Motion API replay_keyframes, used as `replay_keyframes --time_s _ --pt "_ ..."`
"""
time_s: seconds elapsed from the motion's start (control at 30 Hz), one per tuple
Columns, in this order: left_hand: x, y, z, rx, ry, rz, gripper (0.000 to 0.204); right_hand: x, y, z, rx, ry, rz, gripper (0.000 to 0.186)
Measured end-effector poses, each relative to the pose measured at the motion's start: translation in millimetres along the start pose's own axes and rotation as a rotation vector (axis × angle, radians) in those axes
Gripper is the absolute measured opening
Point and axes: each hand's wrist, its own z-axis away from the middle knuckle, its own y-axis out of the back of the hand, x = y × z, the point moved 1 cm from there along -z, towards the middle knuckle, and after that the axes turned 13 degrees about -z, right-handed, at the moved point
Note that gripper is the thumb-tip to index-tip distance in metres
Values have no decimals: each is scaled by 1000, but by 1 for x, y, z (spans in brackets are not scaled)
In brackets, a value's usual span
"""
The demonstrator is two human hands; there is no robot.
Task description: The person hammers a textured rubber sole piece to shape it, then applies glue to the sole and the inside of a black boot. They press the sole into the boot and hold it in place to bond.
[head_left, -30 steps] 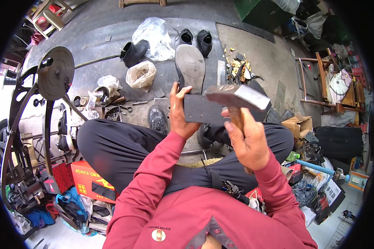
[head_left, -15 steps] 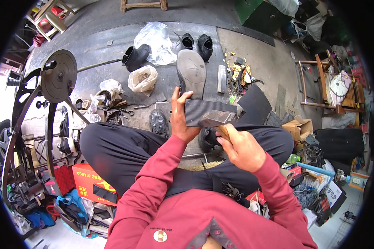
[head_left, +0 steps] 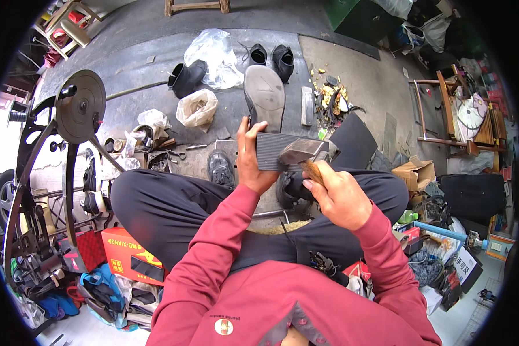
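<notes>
Left hand [head_left: 255, 161]: fingers [head_left: 249, 139] partly curled, grasping the upturned shoe [head_left: 264, 95] at its near end, the rest stretching beyond their tips; a ribbed black slab [head_left: 269, 151] lies just right of them. Right hand [head_left: 342, 199]: fingers clenched around the handle of a hammer [head_left: 301, 151], its head ahead and left of them, over the slab; contact cannot be told

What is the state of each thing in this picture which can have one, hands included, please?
Left hand: gripping the left edge of the ribbed black slab
Right hand: closed around the wooden handle of the hammer
Ribbed black slab: held, partly hidden by the hammer
Hammer: held, head over the slab; contact unclear
Grey-soled shoe: sole facing up
Cream plastic bag: open at the top
Cardboard box: flaps open
</notes>
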Motion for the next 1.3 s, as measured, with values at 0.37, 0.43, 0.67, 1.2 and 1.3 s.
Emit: replay_keyframes --time_s 0.37,0.43,0.67,1.2,1.3 --pt "4 3 2 -9 42 21 87 5 -14 -3 66 105 15 22" --pt "2 2 1 -9 29 -5 88 -1 1 -1 38 101 58 22" --pt "-4 1 0 -31 0 -51 89 -26 -10 13 353 324 -148 20" --pt "-2 3 -1 -18 -10 -49 89 -20 -18 -8 77 14 170 23" --pt "-4 1 -3 -8 -36 -70 89 -20 -4 1 269 231 -31 21"
